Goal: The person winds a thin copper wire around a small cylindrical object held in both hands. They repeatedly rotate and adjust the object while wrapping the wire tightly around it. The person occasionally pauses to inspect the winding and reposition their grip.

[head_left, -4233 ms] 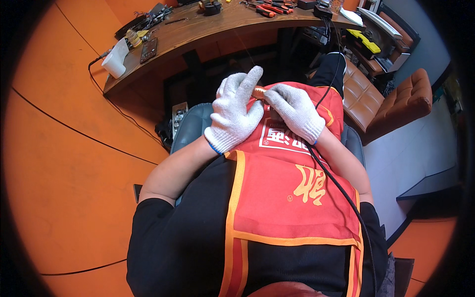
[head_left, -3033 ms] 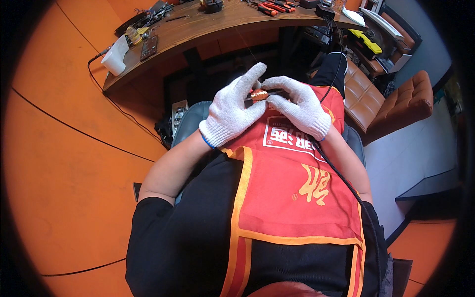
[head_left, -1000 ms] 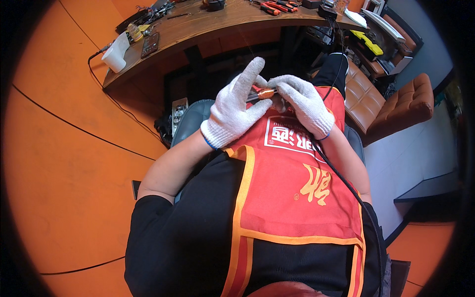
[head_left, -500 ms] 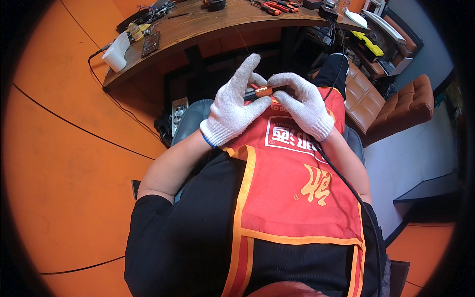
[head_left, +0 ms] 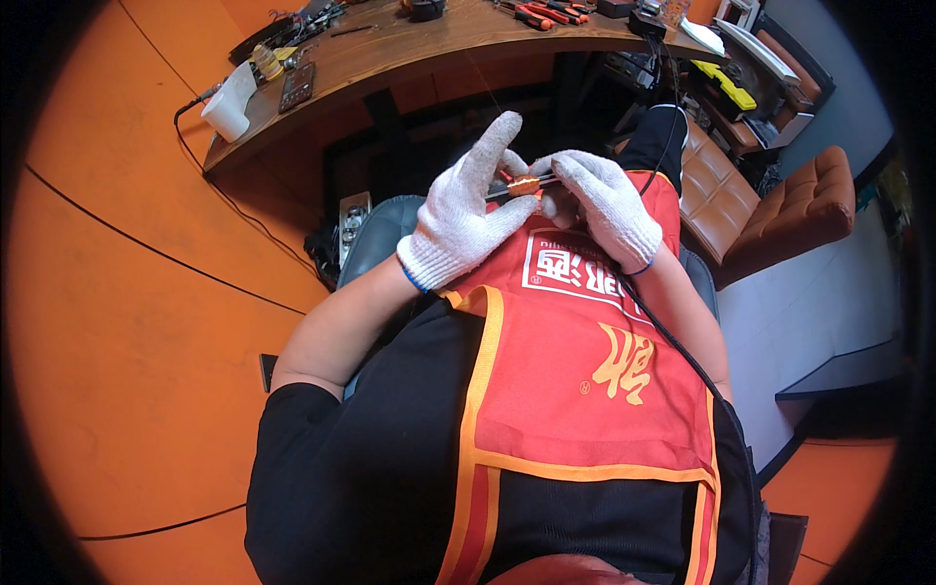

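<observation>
A small copper-coloured coil (head_left: pixel 524 185) with a thin rod-like piece sticking out at both ends is held over my lap. My left hand (head_left: pixel 466 195), in a white knitted glove, grips its left side between the thumb and bent fingers, with the index finger raised. My right hand (head_left: pixel 602 200), gloved alike, pinches the coil's right end with thumb and fingertips. A bit of red shows beside the coil, but the fingers partly hide it. A very thin strand (head_left: pixel 478 73) runs from the bench side down toward my left index finger.
Ahead stands a curved wooden bench (head_left: pixel 390 49) with red-handled pliers (head_left: pixel 546 14), a phone-like device (head_left: pixel 297 86) and a white cup (head_left: pixel 227 115). A brown padded chair (head_left: pixel 770 210) is at right. A black cable (head_left: pixel 682 356) passes along my right forearm.
My right hand has shifted slightly and its fingers have changed their grip at the coil's right end. The coil has turned a little. My left hand stays nearly in place.
</observation>
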Demonstrator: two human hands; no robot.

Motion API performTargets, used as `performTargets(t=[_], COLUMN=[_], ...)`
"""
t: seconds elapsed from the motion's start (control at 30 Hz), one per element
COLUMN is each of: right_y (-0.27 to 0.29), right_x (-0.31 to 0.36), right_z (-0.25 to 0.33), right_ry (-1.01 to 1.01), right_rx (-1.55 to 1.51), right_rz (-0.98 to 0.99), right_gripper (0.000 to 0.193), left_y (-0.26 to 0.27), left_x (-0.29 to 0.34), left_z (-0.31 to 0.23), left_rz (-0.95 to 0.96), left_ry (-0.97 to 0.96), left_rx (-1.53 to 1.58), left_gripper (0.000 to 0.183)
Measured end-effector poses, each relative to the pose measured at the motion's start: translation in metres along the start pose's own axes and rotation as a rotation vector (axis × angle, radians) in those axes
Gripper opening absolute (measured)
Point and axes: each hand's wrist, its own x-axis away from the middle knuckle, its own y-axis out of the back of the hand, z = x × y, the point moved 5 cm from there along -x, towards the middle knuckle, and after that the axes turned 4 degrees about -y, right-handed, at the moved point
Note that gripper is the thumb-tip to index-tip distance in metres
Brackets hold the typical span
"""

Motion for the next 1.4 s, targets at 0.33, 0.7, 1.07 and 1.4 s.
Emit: performTargets(t=[0.33, 0.7, 1.07, 1.4], right_y=[-0.007, 0.003, -0.002, -0.004], right_x=[0.001, -0.002, -0.002, -0.002], right_z=[0.012, 0.007, 0.002, 0.009], right_ry=[0.374, 0.293, 0.087, 0.273], right_rx=[0.427, 0.262, 0.166, 0.384], right_rz=[-0.02, -0.127, -0.03, -0.026], right_gripper=[0.026, 0.03, 0.029, 0.026], left_y=[0.001, 0.001, 0.001, 0.001], left_x=[0.0, 0.001, 0.0, -0.002], left_z=[0.008, 0.005, 0.006, 0.012], left_rz=[-0.03, -0.016, 0.032, 0.015], left_ry=[0.104, 0.079, 0.063, 0.235], left_rx=[0.059, 0.021, -0.057, 0.089], left_gripper=[0.093, 0.091, 0.092, 0.091])
